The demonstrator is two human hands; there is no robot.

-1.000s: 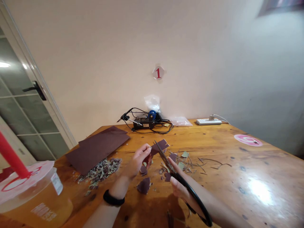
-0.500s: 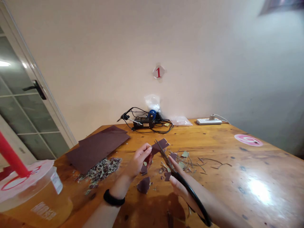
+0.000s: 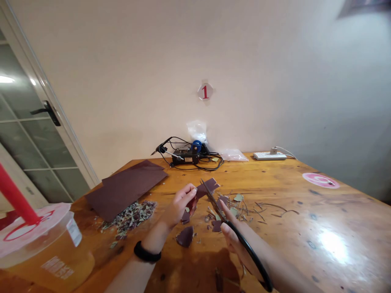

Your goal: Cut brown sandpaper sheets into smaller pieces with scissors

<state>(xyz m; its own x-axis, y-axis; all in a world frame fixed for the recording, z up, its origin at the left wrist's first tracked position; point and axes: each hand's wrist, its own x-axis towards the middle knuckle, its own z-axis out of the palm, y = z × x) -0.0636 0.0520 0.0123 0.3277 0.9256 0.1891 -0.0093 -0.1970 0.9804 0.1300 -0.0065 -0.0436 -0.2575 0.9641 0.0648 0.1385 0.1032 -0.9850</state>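
Note:
Between thumb and fingers, my left hand (image 3: 182,203) pinches a small strip of dark brown paper (image 3: 210,186) with a notched far end. My right hand (image 3: 233,234) is wrapped round black-handled scissors (image 3: 220,209), whose blades cross the strip just right of my left fingertips. Beneath my hands lie cut brown scraps (image 3: 185,237), green leaf-like bits (image 3: 238,197) and thin dry stems (image 3: 276,207). To the left, a heap of fine shreds (image 3: 134,215) lies against large dark brown sheets (image 3: 131,185).
A big lidded drink cup (image 3: 45,248) with a red straw stands at the near left. Along the back are a black device with cables (image 3: 185,158), a plastic bag (image 3: 197,131), a flat clear packet (image 3: 233,155) and a power strip (image 3: 269,156). A pink round sticker (image 3: 320,180) lies right.
Both hands stay nearly in place, with the scissors still across the strip. The whole view has shifted very slightly.

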